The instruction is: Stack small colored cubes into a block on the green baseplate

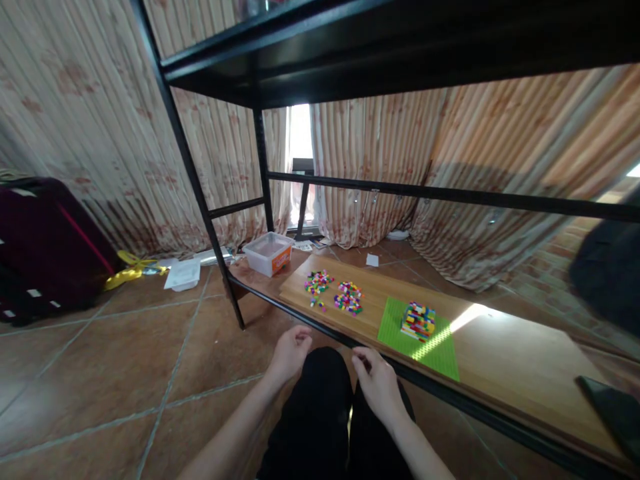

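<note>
My left hand hovers beside my left knee, in front of the shelf's black rail, its fingers curled and nothing seen in them. Above my other knee is my right hand, also loosely curled, with nothing visible in its grasp. Past the rail, on a wooden board, lie two heaps of small coloured building bricks, one heap farther left and another heap closer to the middle. A green baseplate to their right bears a multicoloured brick block. Neither hand touches the bricks.
A black metal rack frames the board, with its front rail near my hands and an upper shelf overhead. A clear plastic box stands at the board's left end. A dark flat device lies at right; a purple suitcase stands left.
</note>
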{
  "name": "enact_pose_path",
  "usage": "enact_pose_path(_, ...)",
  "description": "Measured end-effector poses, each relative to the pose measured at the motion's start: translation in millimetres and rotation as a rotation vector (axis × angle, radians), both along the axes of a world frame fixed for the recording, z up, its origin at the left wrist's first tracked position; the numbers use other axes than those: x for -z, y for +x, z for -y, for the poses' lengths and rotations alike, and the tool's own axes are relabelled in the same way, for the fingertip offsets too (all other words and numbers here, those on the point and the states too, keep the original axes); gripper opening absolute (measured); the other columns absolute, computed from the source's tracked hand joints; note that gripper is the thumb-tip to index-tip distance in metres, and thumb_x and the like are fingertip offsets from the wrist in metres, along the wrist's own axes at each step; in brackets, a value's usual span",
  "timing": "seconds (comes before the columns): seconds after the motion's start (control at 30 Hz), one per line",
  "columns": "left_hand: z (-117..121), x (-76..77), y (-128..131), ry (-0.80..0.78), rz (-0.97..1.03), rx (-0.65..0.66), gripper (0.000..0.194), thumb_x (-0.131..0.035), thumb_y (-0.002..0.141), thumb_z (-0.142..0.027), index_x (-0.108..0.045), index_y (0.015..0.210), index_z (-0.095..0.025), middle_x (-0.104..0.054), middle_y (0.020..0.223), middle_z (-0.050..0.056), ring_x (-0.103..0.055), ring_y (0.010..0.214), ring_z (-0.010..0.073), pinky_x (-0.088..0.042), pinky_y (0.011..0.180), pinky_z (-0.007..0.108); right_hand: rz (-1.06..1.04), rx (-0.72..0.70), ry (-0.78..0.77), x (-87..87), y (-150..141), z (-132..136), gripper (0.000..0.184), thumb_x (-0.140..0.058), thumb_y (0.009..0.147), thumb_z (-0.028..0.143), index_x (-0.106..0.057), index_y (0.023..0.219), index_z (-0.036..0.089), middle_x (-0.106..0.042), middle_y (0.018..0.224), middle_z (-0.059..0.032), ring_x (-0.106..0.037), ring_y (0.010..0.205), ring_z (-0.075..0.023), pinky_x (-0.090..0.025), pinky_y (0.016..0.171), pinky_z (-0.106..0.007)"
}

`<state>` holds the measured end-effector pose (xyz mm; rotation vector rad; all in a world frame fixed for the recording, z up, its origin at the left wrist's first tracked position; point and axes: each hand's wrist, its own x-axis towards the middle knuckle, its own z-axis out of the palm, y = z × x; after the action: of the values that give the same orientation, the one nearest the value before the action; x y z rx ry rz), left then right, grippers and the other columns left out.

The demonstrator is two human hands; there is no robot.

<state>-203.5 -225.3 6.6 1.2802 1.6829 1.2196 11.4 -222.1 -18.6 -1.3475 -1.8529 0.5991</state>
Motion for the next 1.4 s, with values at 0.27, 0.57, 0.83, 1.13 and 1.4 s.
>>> enact_pose_path(0.27, -91, 6.9, -22, -0.047, -0.326, -0.077, 0.028, -0.059, 0.078, -0.017, -0.060, 0.105, -0.014, -0.067, 0.094, 0.008, -0.063, 0.082, 0.0172, -0.047, 0.081, 0.030, 0.300, 0.031, 0.071, -8.2, -79, -104, 0.025, -0.049, 0.089, 0.025, -0.061, 0.110, 0.016, -0.066, 0.107, -0.0116, -0.062, 0.099, -0.0224, -0.046, 0.087, -0.032)
enact_pose_path(0.57, -135, 21.5, -10, -0.128, -0.759, -0.016, 0.019, -0.051, 0.085, -0.021, -0.061, 0.100, -0.014, -0.063, 0.104, 0.013, -0.061, 0.094, 0.0232, -0.045, 0.080, 0.031, 0.479, -0.043, 0.033, 9.5, -110, -142, 0.018, -0.049, 0.091, 0.021, -0.061, 0.104, 0.018, -0.062, 0.107, -0.0114, -0.062, 0.095, -0.0228, -0.047, 0.077, -0.031)
enact_pose_path(0.83, -137, 25.4, 8, -0.089, -0.832, 0.024, 0.020, -0.042, 0.090, -0.019, -0.059, 0.098, -0.016, -0.062, 0.102, 0.012, -0.061, 0.091, 0.0220, -0.043, 0.076, 0.031, 0.547, -0.084, 0.024, 16.8, -87, -164, 0.026, -0.038, 0.093, 0.011, -0.062, 0.099, 0.018, -0.062, 0.104, -0.0097, -0.060, 0.094, -0.0188, -0.045, 0.080, -0.028)
enact_pose_path(1.13, -148, 30.4, 45, 0.015, -0.655, 0.109, 0.024, -0.045, 0.086, -0.013, -0.061, 0.104, -0.018, -0.061, 0.105, 0.010, -0.060, 0.096, 0.0223, -0.046, 0.086, 0.032, 0.493, -0.050, 0.041, 14.4, -46, -177, 0.025, -0.041, 0.093, 0.012, -0.063, 0.103, 0.016, -0.063, 0.107, -0.0113, -0.060, 0.099, -0.0205, -0.045, 0.086, -0.030)
enact_pose_path(1.4, -146, 31.1, 47, 0.174, -0.310, 0.161, 0.024, -0.049, 0.087, -0.021, -0.063, 0.107, -0.018, -0.065, 0.106, 0.009, -0.060, 0.099, 0.0198, -0.046, 0.091, 0.032, 0.366, -0.114, 0.113, 10.2, -31, -166, 0.028, -0.038, 0.096, 0.017, -0.062, 0.110, 0.017, -0.062, 0.112, -0.0108, -0.059, 0.099, -0.0196, -0.047, 0.086, -0.031)
